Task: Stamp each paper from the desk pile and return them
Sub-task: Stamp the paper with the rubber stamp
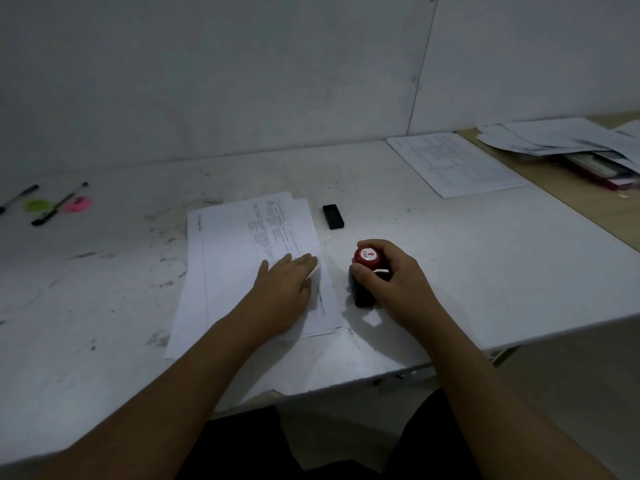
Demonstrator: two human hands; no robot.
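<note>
**A:** Edges and room around the self-inking stamp [362, 294]?

**B:** It stands on the white desk [485, 271], apparently base down. The stack of printed sheets [228, 258] lies just left of it, and their right edge is near it but not touching. Bare desk runs right of the stamp to the wooden top [561, 199]. The desk's front edge is near, on the side toward the person. A small black block [333, 216] sits beyond the stamp, apart from it.

**A:** Hands?

**B:** The right hand [391, 275] wraps the stamp body, thumb on its left side and fingers curled behind the red cap. The left hand [284, 289] is flat, palm down, fingers straight, pressing the sheets left of the stamp.

**A:** Anything readable?

**B:** The cap has a white disc with "TOP" and a red arrow. The sheet text is too small to read.

**A:** More paper?

**B:** A single sheet [453, 164] lies far right beyond the stamp, and a loose paper heap [554, 140] lies further right on the wooden top. Two pens [59, 204] are far left.
</note>
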